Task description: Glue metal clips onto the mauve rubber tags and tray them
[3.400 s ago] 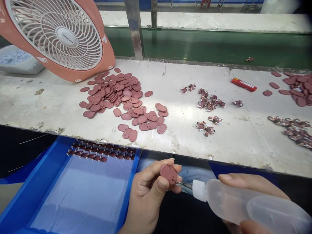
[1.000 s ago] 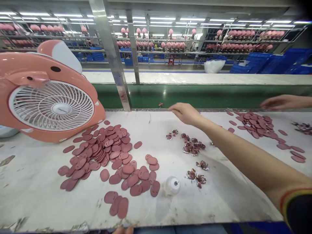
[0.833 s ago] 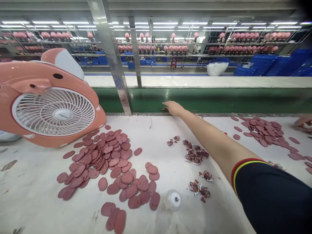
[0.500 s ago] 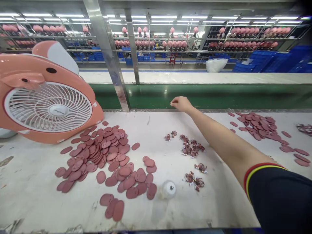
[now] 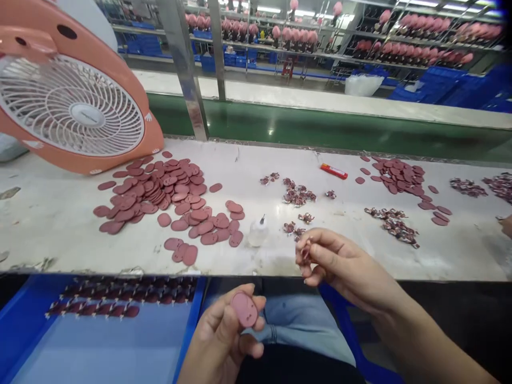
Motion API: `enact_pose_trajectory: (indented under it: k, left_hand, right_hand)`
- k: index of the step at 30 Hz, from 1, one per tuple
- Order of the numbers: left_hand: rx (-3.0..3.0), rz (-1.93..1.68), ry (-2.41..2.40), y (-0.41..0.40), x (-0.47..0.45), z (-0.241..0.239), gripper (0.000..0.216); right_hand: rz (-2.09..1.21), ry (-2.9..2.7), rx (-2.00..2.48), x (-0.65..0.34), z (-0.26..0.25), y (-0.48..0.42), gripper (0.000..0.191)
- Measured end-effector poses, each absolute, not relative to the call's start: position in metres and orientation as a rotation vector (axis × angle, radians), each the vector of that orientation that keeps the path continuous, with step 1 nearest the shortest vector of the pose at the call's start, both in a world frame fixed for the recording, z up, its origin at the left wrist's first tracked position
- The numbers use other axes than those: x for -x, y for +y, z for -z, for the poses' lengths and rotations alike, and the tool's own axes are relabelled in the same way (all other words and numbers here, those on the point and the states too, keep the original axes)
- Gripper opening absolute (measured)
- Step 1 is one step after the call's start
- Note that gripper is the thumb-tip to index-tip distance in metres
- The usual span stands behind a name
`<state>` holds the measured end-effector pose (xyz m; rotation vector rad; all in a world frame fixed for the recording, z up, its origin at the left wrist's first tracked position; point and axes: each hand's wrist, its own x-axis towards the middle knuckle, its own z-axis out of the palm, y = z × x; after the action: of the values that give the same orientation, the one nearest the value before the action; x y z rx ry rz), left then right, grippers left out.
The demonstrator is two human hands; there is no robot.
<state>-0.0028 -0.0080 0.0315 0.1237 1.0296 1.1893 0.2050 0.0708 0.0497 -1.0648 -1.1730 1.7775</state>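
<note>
My left hand (image 5: 216,338) is closed over my lap around a flat dusky-red oval disc (image 5: 244,310), pinched between thumb and fingers with small dark holes showing. Up and to the right, my right hand (image 5: 344,261) pinches a small dark-red curled piece (image 5: 306,252) with its fingertips, just above the table's front edge. Similar small curled pieces (image 5: 298,194) lie in clusters beyond it. A squat translucent bottle (image 5: 258,234) with a thin dark tip stands left of that hand. Many loose oval discs (image 5: 176,186) are heaped on the table's left half.
An orange fan (image 5: 88,114) stands at the left. Below the table edge, a blue tray (image 5: 132,346) holds rows of discs with small pieces attached. A red tool (image 5: 334,170), more discs (image 5: 400,176) and clusters lie right. Another person's hand (image 5: 507,226) shows at the right edge.
My right hand has come back from over the green strip to the front edge, now holding a small curled piece. My left hand has entered view with a disc. The view has tilted down.
</note>
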Motion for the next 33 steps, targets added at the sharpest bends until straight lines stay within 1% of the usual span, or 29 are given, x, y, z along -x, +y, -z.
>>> enact_pose_trajectory:
  k: [2, 5, 7, 9, 12, 14, 18, 23, 28, 33]
  left_hand:
    - [-0.125, -1.143, 1.045, -0.014, 0.002, -0.034, 0.040]
    - [-0.130, -1.090, 1.045, -0.022, 0.003, -0.034, 0.038]
    - [-0.164, -1.068, 1.002, -0.025, 0.005, -0.032, 0.037]
    - [-0.225, -1.047, 0.943, -0.028, 0.007, -0.028, 0.034]
    - [-0.297, -1.032, 0.866, -0.030, 0.010, -0.023, 0.031]
    - [-0.311, -1.031, 0.840, -0.031, 0.011, -0.022, 0.032]
    - [-0.312, -1.025, 0.818, -0.032, 0.011, -0.023, 0.030]
    - [-0.297, -1.023, 0.807, -0.031, 0.010, -0.021, 0.026]
    - [-0.291, -1.013, 0.807, -0.032, 0.009, -0.019, 0.025]
    - [-0.263, -1.010, 0.812, -0.031, 0.009, -0.019, 0.024]
  right_hand:
    - [-1.873, -1.175, 1.047, -0.196, -0.047, 0.054, 0.021]
    - [-1.953, -1.227, 1.022, -0.189, -0.051, 0.042, 0.020]
    - [-1.879, -1.362, 1.041, -0.186, -0.057, 0.037, 0.017]
    - [-1.696, -1.583, 1.067, -0.183, -0.064, 0.033, 0.015]
    - [-1.435, -1.868, 1.006, -0.178, -0.073, 0.031, 0.021]
    - [-1.352, -1.966, 0.937, -0.176, -0.075, 0.031, 0.023]
    - [-1.320, -2.021, 0.888, -0.174, -0.072, 0.034, 0.022]
    - [-1.335, -2.063, 0.875, -0.173, -0.071, 0.036, 0.025]
    - [-1.285, -2.153, 0.871, -0.176, -0.073, 0.037, 0.022]
    - [-1.231, -2.251, 0.851, -0.176, -0.075, 0.039, 0.022]
